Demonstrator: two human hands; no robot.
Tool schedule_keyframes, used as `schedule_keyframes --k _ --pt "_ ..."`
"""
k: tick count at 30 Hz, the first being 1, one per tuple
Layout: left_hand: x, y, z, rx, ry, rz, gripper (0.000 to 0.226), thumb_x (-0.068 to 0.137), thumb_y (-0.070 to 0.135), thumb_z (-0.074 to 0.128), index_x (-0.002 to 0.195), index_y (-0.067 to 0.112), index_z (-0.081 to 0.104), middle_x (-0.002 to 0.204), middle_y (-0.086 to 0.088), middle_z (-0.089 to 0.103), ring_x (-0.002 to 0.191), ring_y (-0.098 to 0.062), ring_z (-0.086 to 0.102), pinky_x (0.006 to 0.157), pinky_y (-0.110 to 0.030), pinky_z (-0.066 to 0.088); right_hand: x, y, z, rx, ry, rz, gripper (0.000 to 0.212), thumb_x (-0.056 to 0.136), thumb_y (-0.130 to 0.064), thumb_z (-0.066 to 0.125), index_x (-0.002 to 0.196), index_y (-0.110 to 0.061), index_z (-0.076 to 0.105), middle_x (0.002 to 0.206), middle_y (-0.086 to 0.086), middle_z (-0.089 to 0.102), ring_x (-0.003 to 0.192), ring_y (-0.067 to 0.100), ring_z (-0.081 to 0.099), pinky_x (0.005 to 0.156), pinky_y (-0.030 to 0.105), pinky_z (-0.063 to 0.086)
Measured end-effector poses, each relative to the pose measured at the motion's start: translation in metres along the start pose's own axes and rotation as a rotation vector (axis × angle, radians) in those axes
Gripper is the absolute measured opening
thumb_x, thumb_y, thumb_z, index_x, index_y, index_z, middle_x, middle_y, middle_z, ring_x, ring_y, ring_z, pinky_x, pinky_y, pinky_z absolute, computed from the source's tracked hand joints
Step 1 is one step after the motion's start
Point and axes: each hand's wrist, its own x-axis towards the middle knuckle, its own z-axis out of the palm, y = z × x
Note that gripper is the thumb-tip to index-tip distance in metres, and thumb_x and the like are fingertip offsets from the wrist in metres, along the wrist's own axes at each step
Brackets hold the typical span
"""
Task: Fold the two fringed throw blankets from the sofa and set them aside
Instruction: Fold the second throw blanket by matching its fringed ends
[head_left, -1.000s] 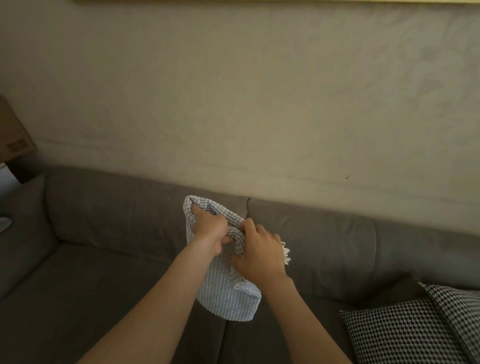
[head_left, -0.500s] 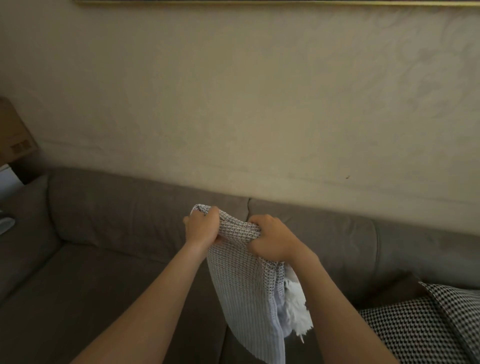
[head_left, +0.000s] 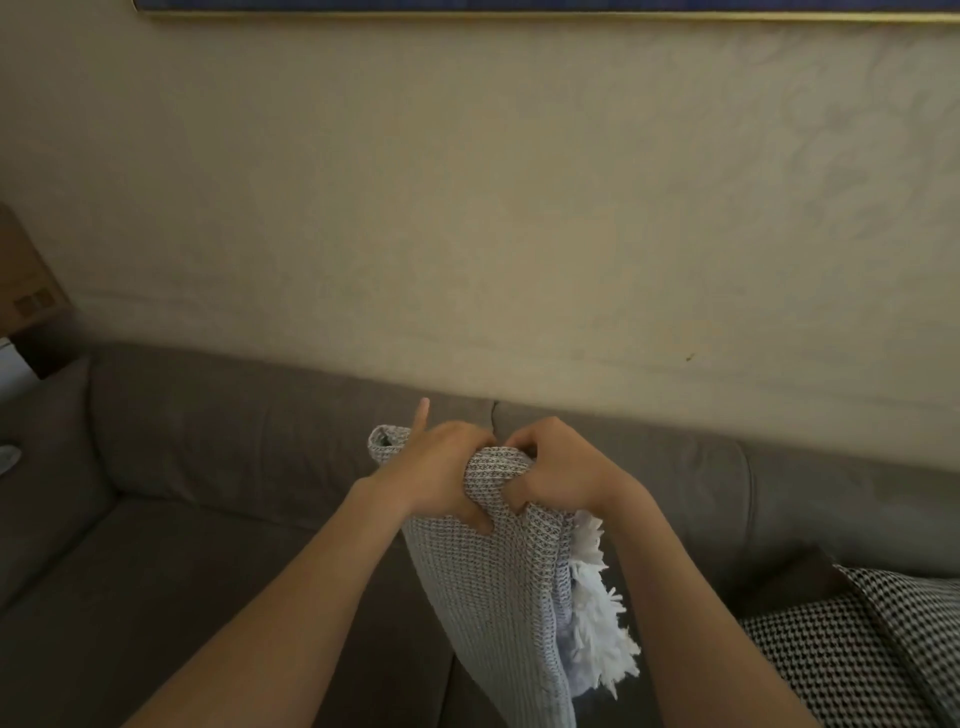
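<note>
While both hands sit side by side at its top edge, the grey waffle-knit blanket (head_left: 498, 587) hangs in the air in front of the sofa (head_left: 234, 441), right at the seam between the two back cushions, and runs down out of the bottom of the view. Left hand (head_left: 441, 470) grips the doubled top: fingers curled over the far side, thumb pressed onto the near face, one finger sticking straight up, clear of the cloth. Right hand (head_left: 563, 473) is just beside it, nearly touching, fingers curled over the top and thumb pinching a bunch of fabric against them. White fringe (head_left: 597, 618) spills out along the blanket's right side, below the right wrist. The inner layer looks paler, possibly bluish, though it's hard to say in this dim light. Down at the right, a black-and-white houndstooth cushion (head_left: 857, 654) lies on the sofa seat, apart from the blanket. Beige wall (head_left: 519, 234) behind.
</note>
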Motion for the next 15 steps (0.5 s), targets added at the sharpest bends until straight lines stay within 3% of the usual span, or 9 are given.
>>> schedule_keyframes --k 1,2,3,4,6,9,12,15 --pt "-0.001 0.001 -0.003 -0.028 0.007 -0.009 0.078 0.051 0.071 0.091 0.118 0.038 0.067 0.115 0.017 0.073 0.119 -0.013 0.065 0.126 -0.059 0.026 0.0 0.001 -0.004 0.0 -0.005 -0.002 0.027 0.056 -0.013 0.083 0.082 -0.019 0.079 0.078 0.002 0.078 0.068 0.016 0.073 0.057 0.039 0.057" --pt "-0.002 0.003 -0.007 -0.068 0.015 -0.02 0.072 0.05 0.069 0.093 0.11 0.036 0.071 0.103 0.016 0.075 0.101 -0.011 0.07 0.111 -0.052 0.049 0.0 0.003 -0.008 -0.014 -0.011 -0.005 0.031 0.057 -0.016 0.084 0.087 -0.022 0.078 0.083 0.0 0.079 0.074 0.017 0.075 0.061 0.041 0.059" --pt "-0.002 0.006 -0.01 -0.1 0.025 -0.033 0.065 0.05 0.067 0.094 0.102 0.034 0.074 0.095 0.015 0.076 0.088 -0.009 0.071 0.09 -0.045 0.06 -0.001 0.004 -0.013 -0.045 -0.018 -0.002 0.036 0.058 -0.02 0.084 0.092 -0.025 0.077 0.089 -0.003 0.078 0.08 0.018 0.075 0.066 0.042 0.062" --pt "-0.003 0.01 -0.013 -0.107 0.036 -0.046 0.058 0.051 0.065 0.095 0.095 0.032 0.076 0.087 0.014 0.076 0.079 -0.007 0.07 0.075 -0.041 0.061 -0.001 0.004 -0.017 -0.09 -0.032 0.004 0.042 0.059 -0.022 0.086 0.099 -0.028 0.075 0.095 -0.006 0.076 0.085 0.016 0.074 0.07 0.041 0.062" --pt "-0.005 0.019 -0.018 -0.106 0.044 -0.056 0.049 0.054 0.063 0.096 0.086 0.03 0.077 0.077 0.015 0.073 0.068 -0.003 0.067 0.062 -0.033 0.056 -0.002 0.004 -0.022 -0.202 -0.094 0.035 0.056 0.061 -0.019 0.09 0.112 -0.028 0.069 0.104 -0.01 0.072 0.092 0.014 0.071 0.073 0.034 0.058" --pt "-0.004 0.023 -0.023 -0.131 0.024 -0.06 0.041 0.056 0.058 0.097 0.078 0.031 0.076 0.072 0.017 0.072 0.065 0.002 0.065 0.061 -0.031 0.056 -0.003 0.01 -0.021 -0.351 -0.165 0.111 0.057 0.062 -0.016 0.092 0.111 -0.03 0.065 0.098 -0.008 0.067 0.09 0.02 0.069 0.072 0.032 0.053" --pt "-0.003 0.015 -0.027 -0.152 0.032 -0.09 0.05 0.056 0.064 0.095 0.071 0.023 0.07 0.069 0.012 0.072 0.063 -0.006 0.066 0.062 -0.036 0.055 -0.005 0.024 -0.017 -0.302 -0.031 0.066 0.043 0.064 -0.016 0.088 0.104 -0.022 0.072 0.093 -0.005 0.074 0.084 0.018 0.072 0.07 0.038 0.061" --pt "-0.004 0.003 -0.029 -0.189 0.048 -0.141 0.061 0.056 0.069 0.093 0.071 0.016 0.068 0.069 0.005 0.072 0.062 -0.016 0.067 0.058 -0.035 0.048 -0.007 0.044 -0.004 -0.023 0.164 -0.046 0.03 0.065 -0.016 0.082 0.095 -0.02 0.075 0.085 -0.003 0.077 0.08 0.015 0.074 0.073 0.049 0.061"
